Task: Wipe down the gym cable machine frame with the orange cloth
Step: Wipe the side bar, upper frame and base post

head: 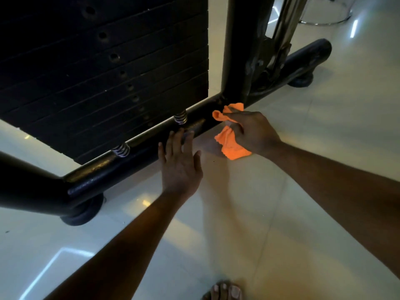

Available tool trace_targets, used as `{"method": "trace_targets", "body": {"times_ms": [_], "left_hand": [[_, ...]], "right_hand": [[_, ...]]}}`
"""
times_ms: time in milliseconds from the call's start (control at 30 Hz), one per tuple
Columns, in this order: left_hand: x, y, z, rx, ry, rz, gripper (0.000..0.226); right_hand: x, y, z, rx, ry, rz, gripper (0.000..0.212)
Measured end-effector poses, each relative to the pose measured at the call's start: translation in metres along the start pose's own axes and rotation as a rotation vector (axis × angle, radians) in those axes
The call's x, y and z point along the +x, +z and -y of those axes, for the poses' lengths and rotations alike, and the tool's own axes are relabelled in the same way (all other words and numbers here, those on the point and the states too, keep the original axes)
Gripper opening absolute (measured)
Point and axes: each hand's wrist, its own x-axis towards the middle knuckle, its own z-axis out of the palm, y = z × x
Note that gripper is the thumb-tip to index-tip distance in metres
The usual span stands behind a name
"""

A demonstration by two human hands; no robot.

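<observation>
Bare toes (225, 291) edge the tiled floor (281, 213) while the left hand (180, 163) rests spread against the base rail (138, 152) and the right hand (255, 132) bunches the orange cloth (230, 144) there, mid-wipe; next likely a sweep along it.

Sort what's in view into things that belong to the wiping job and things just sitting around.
Part of the job:
orange cloth, held in the right hand
black base bar of the frame, left hand resting on it
black upright post

Just there:
weight stack
springs
chrome stool base
tiled floor
</observation>
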Motion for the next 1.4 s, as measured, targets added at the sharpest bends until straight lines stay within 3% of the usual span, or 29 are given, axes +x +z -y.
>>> {"method": "trace_targets", "body": {"times_ms": [167, 333, 567, 700, 800, 900, 1067, 1200, 1267, 1400], "left_hand": [[0.013, 0.01, -0.033, -0.168, 0.103, 0.105, 0.054], [0.071, 0.028, -0.067, -0.228, 0.172, 0.055, 0.053], [0.132, 0.071, -0.104, -0.178, 0.014, -0.086, 0.059], [0.154, 0.08, -0.099, -0.182, -0.136, -0.166, 0.081], [0.163, 0.082, -0.096, -0.148, -0.102, -0.113, 0.092], [0.159, 0.085, -0.097, -0.111, -0.069, -0.166, 0.09], [0.155, 0.093, -0.098, 0.007, -0.095, -0.199, 0.085], [0.155, 0.095, -0.1, 0.089, -0.097, -0.2, 0.082], [0.155, 0.093, -0.098, 0.113, -0.11, -0.168, 0.082], [0.156, 0.089, -0.102, 0.133, -0.114, -0.141, 0.081]], "right_hand": [[-0.022, -0.029, -0.028, -0.001, 0.066, -0.061, 0.042], [-0.038, -0.041, -0.064, -0.045, 0.135, -0.148, 0.037], [-0.034, -0.043, -0.1, -0.07, 0.271, -0.161, 0.045], [0.008, -0.038, -0.099, -0.049, 0.208, -0.192, 0.046], [0.036, -0.035, -0.103, -0.135, 0.131, -0.086, 0.051], [0.044, -0.016, -0.122, -0.262, 0.018, 0.055, 0.058], [0.052, -0.009, -0.155, -0.4, 0.003, 0.002, 0.053], [0.059, 0.019, -0.113, -0.186, 0.177, -0.084, 0.058], [0.058, 0.024, -0.105, -0.172, 0.171, -0.05, 0.057], [0.049, -0.008, -0.156, -0.37, -0.07, 0.038, 0.051]]}}
